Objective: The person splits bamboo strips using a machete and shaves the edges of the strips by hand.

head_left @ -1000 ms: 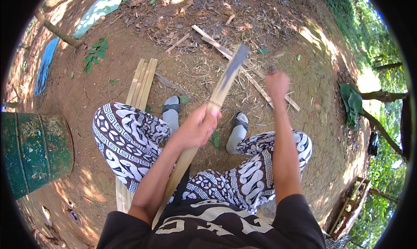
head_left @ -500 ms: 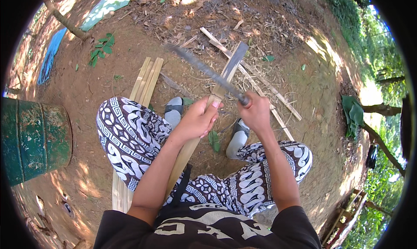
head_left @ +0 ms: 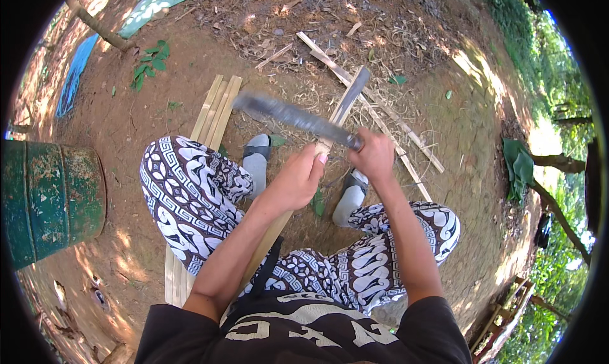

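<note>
My left hand (head_left: 297,177) is closed around a long bamboo slat (head_left: 349,97), which slants from my lap up and away to the right. The slat's far end is dark grey and its middle is pale. In my right hand (head_left: 373,154) I grip the handle of a machete (head_left: 285,113). Its blurred blade points left and lies across the slat, just beyond my left hand; whether the edge touches the wood I cannot tell. The machete's handle is mostly hidden by my fingers.
Several bamboo slats (head_left: 219,110) lie under my left leg. Two thin strips (head_left: 406,135) cross on the ground at the right, among shavings (head_left: 304,66). A rusty green drum (head_left: 57,199) lies at the left. My feet, in socks and sandals (head_left: 257,158), flank the slat.
The machete blade has swung, with its broad side now showing more and its tip lower and further left. My left hand has turned slightly on the slat and shifted a little left.
</note>
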The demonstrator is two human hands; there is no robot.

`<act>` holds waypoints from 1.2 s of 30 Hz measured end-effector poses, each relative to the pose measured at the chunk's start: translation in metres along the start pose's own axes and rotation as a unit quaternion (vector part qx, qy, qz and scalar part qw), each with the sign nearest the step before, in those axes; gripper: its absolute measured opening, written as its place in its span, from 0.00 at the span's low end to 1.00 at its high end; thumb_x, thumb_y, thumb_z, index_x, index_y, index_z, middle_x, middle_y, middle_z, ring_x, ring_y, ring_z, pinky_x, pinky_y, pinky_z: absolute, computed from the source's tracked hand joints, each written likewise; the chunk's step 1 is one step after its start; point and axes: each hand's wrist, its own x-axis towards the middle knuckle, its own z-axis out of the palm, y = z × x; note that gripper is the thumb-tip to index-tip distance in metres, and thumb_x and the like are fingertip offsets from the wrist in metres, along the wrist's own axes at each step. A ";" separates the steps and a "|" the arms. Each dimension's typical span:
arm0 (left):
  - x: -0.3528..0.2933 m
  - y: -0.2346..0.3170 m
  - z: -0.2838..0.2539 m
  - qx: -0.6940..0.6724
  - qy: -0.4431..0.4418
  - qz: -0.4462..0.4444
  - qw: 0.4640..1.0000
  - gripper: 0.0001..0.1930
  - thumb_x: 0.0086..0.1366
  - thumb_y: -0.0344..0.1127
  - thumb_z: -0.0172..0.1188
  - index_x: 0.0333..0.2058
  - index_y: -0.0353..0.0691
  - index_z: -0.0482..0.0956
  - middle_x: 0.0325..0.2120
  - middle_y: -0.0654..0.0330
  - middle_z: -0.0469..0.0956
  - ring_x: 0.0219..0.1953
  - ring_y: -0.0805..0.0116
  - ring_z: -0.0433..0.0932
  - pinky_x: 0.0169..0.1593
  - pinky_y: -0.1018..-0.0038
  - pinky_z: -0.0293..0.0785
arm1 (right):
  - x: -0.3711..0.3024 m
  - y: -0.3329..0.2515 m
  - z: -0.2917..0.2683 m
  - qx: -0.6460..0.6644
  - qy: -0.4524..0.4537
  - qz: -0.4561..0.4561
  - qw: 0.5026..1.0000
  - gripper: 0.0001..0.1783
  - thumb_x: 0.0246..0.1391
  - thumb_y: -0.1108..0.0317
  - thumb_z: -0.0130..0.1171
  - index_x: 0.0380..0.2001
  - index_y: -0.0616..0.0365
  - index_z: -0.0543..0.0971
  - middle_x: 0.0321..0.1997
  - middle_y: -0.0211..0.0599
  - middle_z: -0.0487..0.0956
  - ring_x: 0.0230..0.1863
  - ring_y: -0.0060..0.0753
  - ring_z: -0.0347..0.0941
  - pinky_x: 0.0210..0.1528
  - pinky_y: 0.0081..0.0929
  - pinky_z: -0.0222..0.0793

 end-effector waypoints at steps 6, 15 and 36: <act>-0.003 0.008 -0.003 -0.106 -0.027 0.021 0.994 0.14 0.76 0.40 0.43 0.43 0.34 0.70 0.21 0.65 0.69 0.21 0.75 0.67 0.26 0.72 0.66 | 0.050 0.094 -0.020 -0.073 0.062 0.287 0.953 0.15 0.52 0.63 0.54 0.32 0.63 0.82 0.27 0.59 0.81 0.35 0.60 0.80 0.40 0.48 0.75; 0.007 0.014 -0.013 -0.224 -0.058 -0.128 0.964 0.16 0.77 0.43 0.42 0.46 0.34 0.70 0.20 0.69 0.65 0.13 0.84 0.60 0.15 0.81 0.58 | 0.003 -0.003 -0.042 0.145 0.031 0.120 0.982 0.08 0.45 0.69 0.59 0.19 0.61 0.74 0.17 0.52 0.75 0.20 0.54 0.71 0.28 0.45 0.66; -0.006 0.001 -0.004 -0.048 -0.028 -0.027 0.998 0.12 0.74 0.38 0.47 0.39 0.34 0.70 0.20 0.61 0.70 0.22 0.72 0.68 0.28 0.68 0.66 | 0.044 0.127 -0.028 -0.110 0.105 0.295 0.943 0.11 0.46 0.62 0.60 0.26 0.60 0.79 0.25 0.56 0.81 0.30 0.58 0.79 0.37 0.50 0.75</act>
